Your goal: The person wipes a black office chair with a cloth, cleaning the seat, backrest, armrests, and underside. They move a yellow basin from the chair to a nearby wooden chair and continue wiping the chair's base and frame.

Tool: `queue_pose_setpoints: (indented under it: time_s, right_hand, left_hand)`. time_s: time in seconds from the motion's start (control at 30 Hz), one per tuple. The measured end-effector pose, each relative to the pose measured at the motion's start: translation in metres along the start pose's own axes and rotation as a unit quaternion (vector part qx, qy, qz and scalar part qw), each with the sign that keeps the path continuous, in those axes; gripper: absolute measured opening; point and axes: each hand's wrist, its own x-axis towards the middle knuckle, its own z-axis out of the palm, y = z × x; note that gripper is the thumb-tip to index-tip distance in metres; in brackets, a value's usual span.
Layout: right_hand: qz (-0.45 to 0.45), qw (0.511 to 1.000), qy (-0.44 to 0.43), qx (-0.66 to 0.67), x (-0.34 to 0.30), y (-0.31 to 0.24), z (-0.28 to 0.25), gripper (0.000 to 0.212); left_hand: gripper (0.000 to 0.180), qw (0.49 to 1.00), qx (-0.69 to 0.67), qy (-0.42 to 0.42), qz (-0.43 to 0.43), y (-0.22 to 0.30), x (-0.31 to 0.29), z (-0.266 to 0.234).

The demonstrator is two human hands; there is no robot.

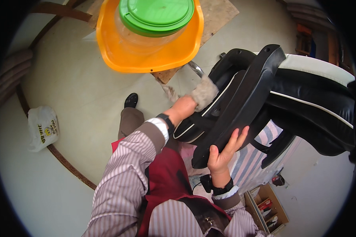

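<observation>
The left hand (182, 110) is closed around a pale, fuzzy rag (205, 94), which lies against the dark padding inside the black chair's (300, 89) armrest (243, 108). The right hand (224, 153) is partly open, thumb and fingers spread on the armrest's near edge, toward its lower end. That armrest's long axis slants from upper right down to lower left, its narrower end toward the person. The chair's white-trimmed padding stretches off to the right, where the dark rim of the view cuts it off. The rag is blurred and its far edge hard to make out; the chair's base is hidden.

Below the chair shows a striped cloth (245, 168), partly covered. Beyond the left hand, an orange tray (146, 67) carries a green-lidded clear tub (156, 16), both cut off at the top edge. A white bag (43, 128) sits far left, near the floor's edge.
</observation>
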Motion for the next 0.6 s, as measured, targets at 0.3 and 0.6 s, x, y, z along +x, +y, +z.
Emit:
queue_pose_setpoints:
  time_s: [0.3,0.6]
  right_hand:
    - [-0.043,0.999,-0.026,-0.018,-0.013,-0.002,-0.021,0.076]
    - [-0.037,0.997,-0.056,-0.048,-0.041,-0.011,-0.028,0.083]
  left_hand:
    - [0.021,0.981,0.073,-0.127,-0.129,0.003,-0.06,-0.022]
    - [0.032,0.969,-0.134,0.17,-0.117,0.055,-0.016,-0.055]
